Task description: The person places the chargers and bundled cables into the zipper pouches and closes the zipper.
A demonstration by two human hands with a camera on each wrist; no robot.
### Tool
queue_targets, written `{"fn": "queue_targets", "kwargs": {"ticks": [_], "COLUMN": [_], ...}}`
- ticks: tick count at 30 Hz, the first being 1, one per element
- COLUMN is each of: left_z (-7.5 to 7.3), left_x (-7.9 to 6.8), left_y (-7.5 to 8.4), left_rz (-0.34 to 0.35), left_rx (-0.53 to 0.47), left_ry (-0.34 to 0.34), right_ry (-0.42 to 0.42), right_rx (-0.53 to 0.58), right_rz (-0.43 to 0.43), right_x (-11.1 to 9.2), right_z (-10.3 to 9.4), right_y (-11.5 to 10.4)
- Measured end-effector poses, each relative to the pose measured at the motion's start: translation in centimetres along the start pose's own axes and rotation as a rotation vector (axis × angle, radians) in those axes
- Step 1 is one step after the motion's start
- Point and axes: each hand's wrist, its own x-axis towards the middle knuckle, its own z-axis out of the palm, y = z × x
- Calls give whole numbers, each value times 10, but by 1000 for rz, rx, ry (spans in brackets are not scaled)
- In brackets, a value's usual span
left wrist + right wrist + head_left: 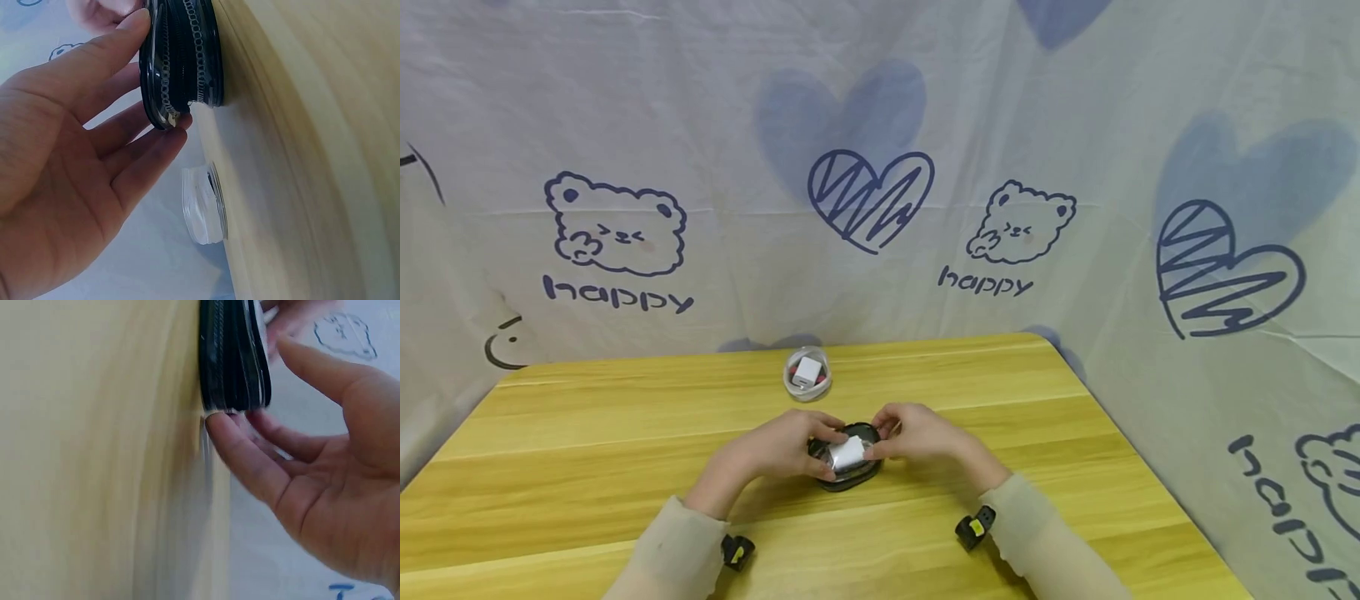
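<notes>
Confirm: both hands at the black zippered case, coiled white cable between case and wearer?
Wrong side: the head view shows the coiled white cable beyond the black zippered case, toward the far edge of the table. The left hand and right hand are at the case, as you say.

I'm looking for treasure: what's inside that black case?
A white thing shows in the middle of the black case; I can't tell whether it's inside or on top. Anything underneath it is covered.
</notes>
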Motion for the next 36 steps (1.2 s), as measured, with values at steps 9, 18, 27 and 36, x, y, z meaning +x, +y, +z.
{"fn": "queue_targets", "kwargs": {"ticks": [9, 18, 27, 36], "left_z": [5, 5, 4, 1], "left_x": [1, 2, 1, -1], "left_y": [0, -1, -2, -3], "left_rz": [2, -17, -12, -2], "left_rx": [-13, -33, -28, -13], "left_ry": [-13, -4, 14, 22], "right_ry": [-124, -236, -235, -222], "right_rx": [153, 53, 71, 100], "right_rz": [-64, -122, -115, -108], "right_x": [16, 35, 48, 58], "right_z": [-18, -21, -15, -11], "right_y": [21, 26, 26, 27]}}
